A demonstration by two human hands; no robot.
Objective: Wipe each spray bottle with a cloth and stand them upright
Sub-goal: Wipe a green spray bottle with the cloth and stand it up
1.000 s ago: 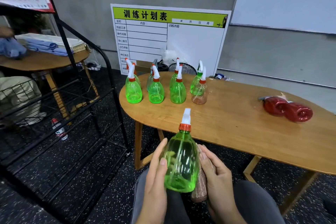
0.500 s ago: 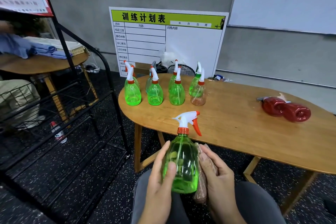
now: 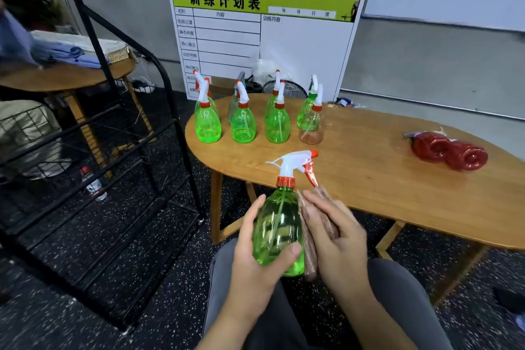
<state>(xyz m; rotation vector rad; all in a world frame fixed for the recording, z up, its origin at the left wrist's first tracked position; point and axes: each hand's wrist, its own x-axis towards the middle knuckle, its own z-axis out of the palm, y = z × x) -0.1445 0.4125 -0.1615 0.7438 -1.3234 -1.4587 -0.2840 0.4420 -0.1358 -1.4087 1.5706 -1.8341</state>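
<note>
I count eight upright spray bottles on the oval wooden table (image 3: 369, 179): seven green transparent bottles (image 3: 208, 125), one clear bottle (image 3: 311, 128); two red bottles (image 3: 451, 150) lie down; one green held bottle (image 3: 278, 233).

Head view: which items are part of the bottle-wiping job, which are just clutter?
Job:
held green bottle
cloth
left hand
right hand
upright bottles on the table
two red bottles lying down

Clutter:
chart board
black rack
side table with folded fabric
</note>
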